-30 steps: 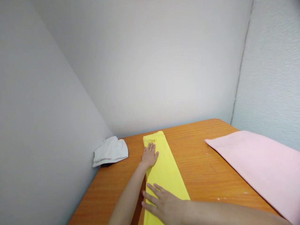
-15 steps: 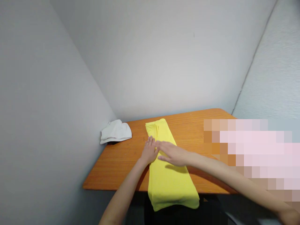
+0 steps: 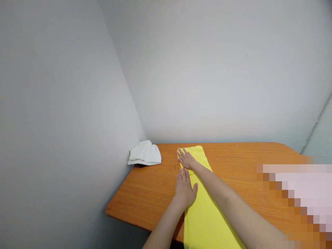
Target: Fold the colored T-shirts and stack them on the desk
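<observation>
A long folded yellow cloth [image 3: 207,214] lies on the wooden table, running from near its back edge down past the bottom of the picture. My right hand [image 3: 186,158] rests flat with fingers spread on the cloth's far left corner. Just below it, my left hand [image 3: 185,188] lies open along the cloth's left edge, its fingers forward and thumb out over the yellow fabric. Neither hand grips anything. The cloth's near end is out of view.
At the back left corner of the wooden table [image 3: 145,197], against the wall, lies a crumpled white cloth [image 3: 145,153] with something dark under it. Grey walls [image 3: 197,76] stand behind and to the left. A blurred-out pinkish patch [image 3: 306,186] covers the right side.
My right hand has moved forward along the cloth to its far left corner. My left hand stays at the left edge. The view has shifted, so the cloth's near end is now out of frame.
</observation>
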`<state>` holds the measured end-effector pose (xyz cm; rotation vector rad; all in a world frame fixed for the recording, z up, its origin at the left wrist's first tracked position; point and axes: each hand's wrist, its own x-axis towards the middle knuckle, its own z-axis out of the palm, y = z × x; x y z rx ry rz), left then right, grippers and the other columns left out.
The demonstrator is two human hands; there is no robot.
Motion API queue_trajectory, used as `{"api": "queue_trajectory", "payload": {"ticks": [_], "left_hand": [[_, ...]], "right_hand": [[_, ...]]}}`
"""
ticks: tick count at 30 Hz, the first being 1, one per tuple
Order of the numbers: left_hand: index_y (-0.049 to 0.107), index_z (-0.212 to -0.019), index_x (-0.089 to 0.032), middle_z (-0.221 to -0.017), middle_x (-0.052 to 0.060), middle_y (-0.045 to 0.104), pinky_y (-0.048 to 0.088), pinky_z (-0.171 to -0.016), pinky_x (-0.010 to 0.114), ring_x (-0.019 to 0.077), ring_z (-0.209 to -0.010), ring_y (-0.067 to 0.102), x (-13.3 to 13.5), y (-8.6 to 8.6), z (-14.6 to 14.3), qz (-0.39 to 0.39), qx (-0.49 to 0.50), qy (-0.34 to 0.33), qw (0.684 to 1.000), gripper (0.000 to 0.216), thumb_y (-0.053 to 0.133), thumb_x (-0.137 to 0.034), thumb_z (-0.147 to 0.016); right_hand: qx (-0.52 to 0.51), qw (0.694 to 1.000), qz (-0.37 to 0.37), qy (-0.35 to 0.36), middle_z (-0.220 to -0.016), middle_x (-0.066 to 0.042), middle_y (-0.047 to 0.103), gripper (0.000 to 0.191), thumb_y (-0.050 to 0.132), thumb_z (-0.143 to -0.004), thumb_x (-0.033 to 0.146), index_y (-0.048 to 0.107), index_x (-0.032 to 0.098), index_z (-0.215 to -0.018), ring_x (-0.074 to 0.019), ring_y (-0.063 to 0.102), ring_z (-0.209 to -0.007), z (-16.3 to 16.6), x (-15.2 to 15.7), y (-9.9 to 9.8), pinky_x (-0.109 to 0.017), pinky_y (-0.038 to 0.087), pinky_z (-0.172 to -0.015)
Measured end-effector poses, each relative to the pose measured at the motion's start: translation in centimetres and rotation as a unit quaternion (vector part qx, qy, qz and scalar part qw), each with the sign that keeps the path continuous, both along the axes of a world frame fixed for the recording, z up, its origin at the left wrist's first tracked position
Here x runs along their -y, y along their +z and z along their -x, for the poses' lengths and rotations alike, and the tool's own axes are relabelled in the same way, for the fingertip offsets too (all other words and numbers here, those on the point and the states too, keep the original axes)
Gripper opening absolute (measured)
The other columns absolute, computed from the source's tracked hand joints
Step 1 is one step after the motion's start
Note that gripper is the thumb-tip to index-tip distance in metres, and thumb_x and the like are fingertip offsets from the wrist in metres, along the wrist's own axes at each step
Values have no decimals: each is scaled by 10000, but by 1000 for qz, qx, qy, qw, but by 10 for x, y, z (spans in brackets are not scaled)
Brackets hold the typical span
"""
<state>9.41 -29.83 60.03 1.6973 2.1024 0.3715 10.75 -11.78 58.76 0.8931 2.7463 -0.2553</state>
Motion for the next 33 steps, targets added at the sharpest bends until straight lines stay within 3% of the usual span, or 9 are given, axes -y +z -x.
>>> {"api": "queue_trajectory", "payload": {"ticks": [4, 8, 11, 16, 20, 23, 25, 29, 33], "left_hand": [[193, -1528, -25, -1597, 166, 137, 85, -1216, 518, 336, -1487, 56, -20, 0, 5, 7, -9, 3, 1000, 828, 163, -599, -931], [180, -1538, -70, -1603, 139, 143, 57, -1216, 519, 311, -1492, 46, -29, -1, 12, 14, -14, -5, 1000, 808, 154, -606, -934], [190, -1537, -85, -1604, 134, 150, 40, -1212, 523, 301, -1494, 39, -32, 1, 16, 15, -14, -8, 1000, 790, 145, -604, -943], [205, -1522, -51, -1601, 163, 155, 28, -1207, 538, 299, -1495, 61, -29, 14, 23, 1, 2, -24, 1000, 726, 163, -530, -978], [268, -1507, -83, -1608, 120, 170, 50, -1223, 469, 233, -1497, 97, 15, 45, 36, -42, 24, -78, 996, 599, 214, -405, -1004], [381, -1467, -212, -1579, 19, 295, 150, -1226, 387, 171, -1475, 201, 79, 72, 50, -73, 53, -169, 982, 495, 289, -318, -993], [355, -1483, -274, -1572, -15, 307, 160, -1227, 384, 172, -1466, 233, 123, 81, 57, -82, 71, -269, 957, 532, 371, -256, -951], [191, -1539, -311, -1597, -7, 230, 165, -1224, 406, 197, -1468, 231, 176, 67, 59, -76, 12, -353, 933, 812, 463, -78, -811], [340, -1483, -317, -1533, 65, 389, 313, -1154, 397, 209, -1408, 360, 185, 33, 43, -173, -98, -319, 927, 652, 454, -46, -901]], "right_hand": [[-6, 1000, -13, -23, -1606, -47, 7, 614, 225, -998, 432, 194, 180, -1557, -270, -56, -1466, -3, -12, 0, -517, 88, -1175], [-17, 998, -21, -50, -1593, -95, -70, 684, 197, -1000, 473, 108, 90, -1560, -269, -93, -1462, -33, -8, 8, -505, 34, -1181], [0, 999, 0, -44, -1593, -120, 10, 732, 223, -990, 517, 166, 42, -1544, -271, -29, -1470, -73, 13, 17, -478, 48, -1191], [25, 999, 39, 2, -1598, -37, 68, 701, 270, -986, 565, 214, 150, -1548, -217, 21, -1475, -163, 77, 55, -410, 43, -1206], [-10, 996, 59, 69, -1598, 0, 105, 695, 330, -979, 615, 188, 247, -1552, -204, 28, -1473, -242, 138, 110, -429, 40, -1212], [-32, 989, 63, 127, -1596, -16, 134, 814, 478, -917, 648, 145, 272, -1558, -224, 70, -1470, -286, 176, 145, -462, 75, -1215], [-32, 989, 46, 140, -1596, -34, 134, 839, 558, -901, 568, 138, 265, -1562, -248, 84, -1468, -302, 194, 155, -488, 110, -1212], [-32, 988, -30, 145, -1590, -38, 166, 652, 446, -946, 196, 216, 281, -1550, -231, 160, -1459, -304, 210, 137, -485, 217, -1193], [-92, 974, -99, 182, -1519, -96, 355, 549, 403, -930, 59, 437, 239, -1448, -236, 333, -1397, -293, 212, 108, -470, 359, -1122]]}}
